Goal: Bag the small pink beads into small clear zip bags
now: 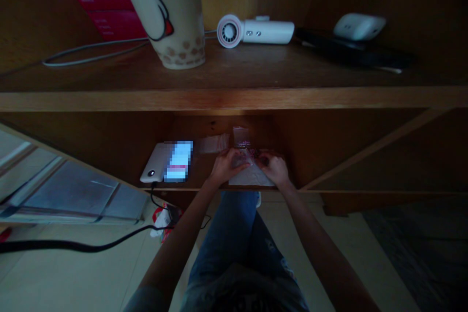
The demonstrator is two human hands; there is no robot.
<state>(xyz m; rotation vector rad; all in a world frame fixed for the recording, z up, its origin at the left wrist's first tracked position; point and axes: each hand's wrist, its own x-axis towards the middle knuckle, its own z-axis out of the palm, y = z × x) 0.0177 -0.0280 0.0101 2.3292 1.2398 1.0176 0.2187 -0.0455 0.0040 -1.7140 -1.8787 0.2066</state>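
On the lower shelf, my left hand [227, 165] is closed at a small clear plastic bag [245, 157], with thumb and fingers on it. My right hand [273, 166] sits just right of the bag, its fingers curled together beside small pink pieces [253, 152]; what they hold is too small to make out. Under both hands lies a whitish sheet [251, 177]. Behind them is another small clear bag [241, 135] with pink bits at its bottom edge. A stack of clear bags [212, 144] lies to the left of it.
A lit phone [178, 161] and a white power bank [155, 162] with a cable lie at the left of the lower shelf. The upper shelf [234, 99] overhangs, holding a cup [179, 24], a small fan [256, 31] and a white case [359, 27].
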